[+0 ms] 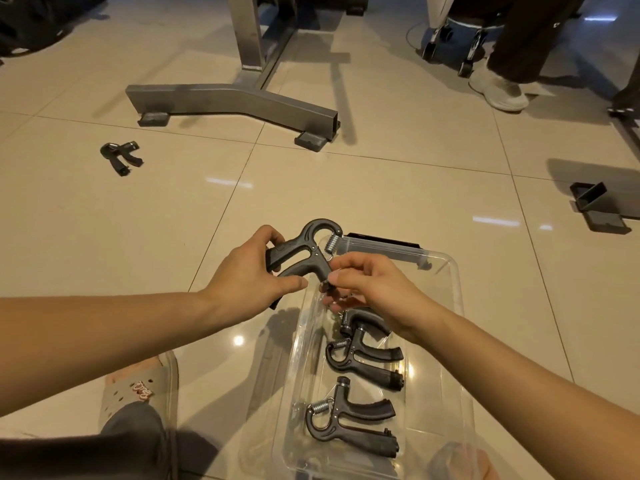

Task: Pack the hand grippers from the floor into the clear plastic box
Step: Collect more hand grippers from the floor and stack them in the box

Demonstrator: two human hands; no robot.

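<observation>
A black hand gripper with a steel spring [308, 247] is held over the far left corner of the clear plastic box [457, 306]. My left hand [249, 275] grips its two handles. My right hand [374, 289] pinches the knob at its lower end with thumb and forefinger. Inside the box lie black hand grippers: one in the middle [367, 355], partly under my right wrist, and one near the front [353, 424]. Another hand gripper [119, 156] lies on the tiled floor at the far left.
A grey metal stand base [225, 98] crosses the floor ahead. Another metal foot [599, 206] sits at the right. A person's white shoe [498, 90] and a wheeled chair base [450, 46] are at the back right. My sandalled foot [138, 393] is beside the box.
</observation>
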